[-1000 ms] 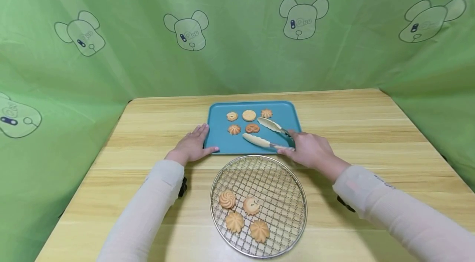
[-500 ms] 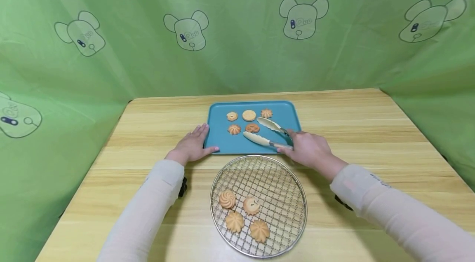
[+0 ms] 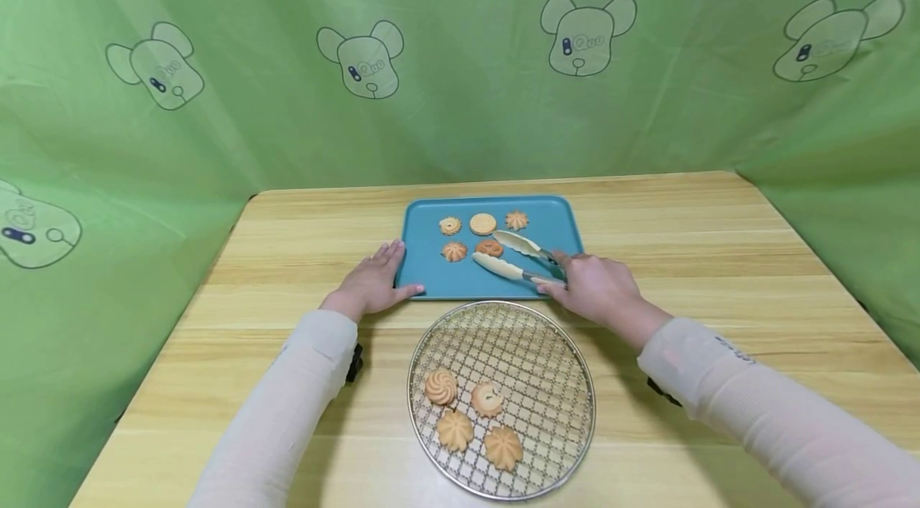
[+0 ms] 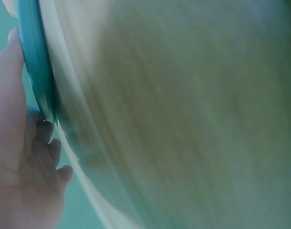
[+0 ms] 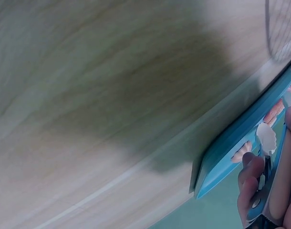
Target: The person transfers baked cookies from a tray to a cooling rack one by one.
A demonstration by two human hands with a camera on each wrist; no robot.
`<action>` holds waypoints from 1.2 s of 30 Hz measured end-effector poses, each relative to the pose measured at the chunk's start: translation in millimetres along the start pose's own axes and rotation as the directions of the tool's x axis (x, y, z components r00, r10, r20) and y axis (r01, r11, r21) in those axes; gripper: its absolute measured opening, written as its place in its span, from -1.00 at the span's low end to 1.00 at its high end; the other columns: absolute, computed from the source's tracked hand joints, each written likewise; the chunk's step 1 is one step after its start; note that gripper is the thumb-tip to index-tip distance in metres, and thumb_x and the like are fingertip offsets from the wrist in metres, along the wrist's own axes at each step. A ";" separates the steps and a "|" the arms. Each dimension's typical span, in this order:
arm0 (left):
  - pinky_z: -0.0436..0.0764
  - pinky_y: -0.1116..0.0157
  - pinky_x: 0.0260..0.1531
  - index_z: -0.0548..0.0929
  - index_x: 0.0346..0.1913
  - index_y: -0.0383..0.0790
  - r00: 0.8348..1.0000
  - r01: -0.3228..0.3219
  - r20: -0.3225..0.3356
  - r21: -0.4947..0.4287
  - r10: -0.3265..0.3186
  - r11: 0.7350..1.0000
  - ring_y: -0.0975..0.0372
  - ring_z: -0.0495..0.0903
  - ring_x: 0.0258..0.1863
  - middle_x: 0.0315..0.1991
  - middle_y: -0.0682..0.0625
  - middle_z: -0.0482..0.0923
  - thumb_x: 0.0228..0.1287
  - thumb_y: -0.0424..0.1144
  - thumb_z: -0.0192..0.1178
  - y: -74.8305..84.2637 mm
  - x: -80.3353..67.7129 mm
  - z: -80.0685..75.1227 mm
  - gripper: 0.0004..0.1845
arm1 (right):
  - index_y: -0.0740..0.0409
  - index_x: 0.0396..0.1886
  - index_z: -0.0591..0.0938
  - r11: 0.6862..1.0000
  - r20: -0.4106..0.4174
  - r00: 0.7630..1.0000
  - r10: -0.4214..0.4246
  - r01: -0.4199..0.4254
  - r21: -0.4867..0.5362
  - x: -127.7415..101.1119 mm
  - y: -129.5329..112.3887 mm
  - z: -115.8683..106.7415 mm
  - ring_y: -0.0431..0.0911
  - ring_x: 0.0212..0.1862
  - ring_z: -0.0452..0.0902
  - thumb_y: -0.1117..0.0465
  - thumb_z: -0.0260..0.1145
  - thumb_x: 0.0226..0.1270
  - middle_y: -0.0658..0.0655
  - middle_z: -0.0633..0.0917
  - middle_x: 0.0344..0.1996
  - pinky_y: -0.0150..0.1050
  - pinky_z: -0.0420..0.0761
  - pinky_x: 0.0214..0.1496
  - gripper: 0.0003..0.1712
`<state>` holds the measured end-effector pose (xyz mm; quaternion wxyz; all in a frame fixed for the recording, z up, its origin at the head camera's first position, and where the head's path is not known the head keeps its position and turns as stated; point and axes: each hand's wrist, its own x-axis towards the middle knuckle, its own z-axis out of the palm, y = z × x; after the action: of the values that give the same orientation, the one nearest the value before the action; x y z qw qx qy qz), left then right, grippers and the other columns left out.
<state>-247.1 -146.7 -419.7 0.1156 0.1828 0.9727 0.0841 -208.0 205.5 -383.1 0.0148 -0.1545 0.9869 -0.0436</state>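
Observation:
My right hand (image 3: 600, 288) grips a pair of tongs (image 3: 499, 265) with cream scalloped tips over the blue tray (image 3: 431, 284). The tongs' tips are apart, one on each side of a pretzel-shaped cookie (image 3: 488, 248). My left hand (image 3: 372, 280) rests at the tray's left edge, fingers straight, thumb at the front left corner. Behind the pretzel cookie lie a ring-shaped cookie (image 3: 450, 226), a round flat cookie (image 3: 482, 224) and a star-shaped cookie (image 3: 516, 220). To its left is a ridged cookie (image 3: 454, 252). The right wrist view shows fingers curled around the tongs' handles.
A round wire rack (image 3: 532, 356) lies on the wooden table (image 3: 287, 252) in front of the tray. On its left front part sit several cookies, among them a swirled cookie (image 3: 441, 386). A green curtain (image 3: 460, 125) hangs behind the table and at both sides.
The tongs' tips have drawn closer together around the pretzel cookie, the far tip shifting left and toward me. My right hand has edged slightly left. My left hand has kept still.

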 end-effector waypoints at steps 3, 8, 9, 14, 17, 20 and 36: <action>-0.10 0.05 0.41 -0.16 0.50 -0.28 1.000 0.000 0.002 0.001 0.000 1.000 0.03 -0.23 0.47 0.51 -0.13 -0.25 0.31 0.36 -0.14 0.1 -0.2 -0.1 -0.01 | 0.25 0.35 0.37 1.000 -0.007 1.000 -0.003 0.003 -0.003 0.0 -0.8 -0.2 0.04 -0.53 0.53 -0.29 0.18 0.28 0.40 0.60 0.01 -0.25 0.37 -0.78 -0.14; -0.10 0.05 0.41 -0.17 0.50 -0.28 1.000 0.000 0.005 0.005 0.000 1.000 0.03 -0.23 0.47 0.51 -0.13 -0.25 0.31 0.37 -0.14 1.0 -0.9 -0.9 -0.01 | 0.24 0.33 0.40 1.000 -0.027 0.999 -0.018 0.018 -0.008 -0.1 -0.7 -0.4 0.10 -0.44 0.59 -0.25 0.20 0.29 0.38 0.61 0.00 -0.26 0.38 -0.77 -0.18; -0.10 0.05 0.41 -0.17 0.50 -0.28 1.000 0.000 0.006 0.005 0.000 1.000 0.03 -0.23 0.47 0.51 -0.13 -0.25 0.31 0.37 -0.15 1.1 -0.9 -1.0 -0.01 | 0.24 0.33 0.41 1.000 -0.033 0.999 -0.022 0.022 -0.010 -0.2 -0.5 -0.4 0.10 -0.43 0.60 -0.24 0.20 0.29 0.38 0.62 -0.02 -0.26 0.38 -0.77 -0.19; -0.10 0.05 0.40 -0.17 0.50 -0.29 1.000 -0.004 0.008 0.008 0.004 1.000 0.03 -0.24 0.47 0.51 -0.14 -0.25 0.31 0.37 -0.14 0.8 -0.3 -1.0 0.00 | 0.23 0.31 0.43 0.999 -0.055 0.998 -0.040 0.039 -0.014 -0.4 0.9 0.8 0.06 -0.47 0.58 -0.23 0.21 0.29 0.37 0.64 -0.05 -0.27 0.37 -0.78 -0.21; -0.11 0.05 0.41 -0.18 0.50 -0.29 1.000 -0.003 0.009 0.012 0.002 1.000 0.03 -0.25 0.47 0.51 -0.14 -0.25 0.31 0.37 -0.15 0.3 0.2 -0.6 0.00 | 0.23 0.31 0.43 0.999 -0.066 0.997 -0.048 0.048 -0.012 -0.8 1.6 2.3 0.09 -0.42 0.61 -0.23 0.20 0.30 0.37 0.64 -0.04 -0.28 0.37 -0.78 -0.22; -0.11 0.05 0.41 -0.17 0.50 -0.29 1.000 -0.004 0.008 0.012 0.004 1.000 0.03 -0.24 0.47 0.51 -0.14 -0.25 0.31 0.37 -0.15 0.2 0.5 -0.4 -0.01 | 0.23 0.31 0.43 0.998 -0.077 0.995 -0.056 0.055 -0.009 -1.9 2.5 3.7 0.16 -0.33 0.63 -0.23 0.19 0.31 0.36 0.63 -0.03 -0.27 0.39 -0.76 -0.22; -0.10 0.05 0.41 -0.16 0.50 -0.30 1.000 -0.004 0.002 0.004 0.004 1.000 0.03 -0.23 0.47 0.51 -0.15 -0.23 0.31 0.36 -0.14 1.3 -1.9 -1.4 -0.01 | 0.23 0.31 0.43 0.995 -0.156 0.982 -0.102 0.099 -0.030 -9.2 9.3 8.7 0.17 -0.28 0.64 -0.22 0.19 0.31 0.36 0.65 -0.07 -0.21 0.47 -0.71 -0.23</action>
<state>-245.2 -146.4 -417.8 0.1162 0.1852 0.9723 0.0822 -201.7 216.5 -392.4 -0.0672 -0.2003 0.9764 -0.0454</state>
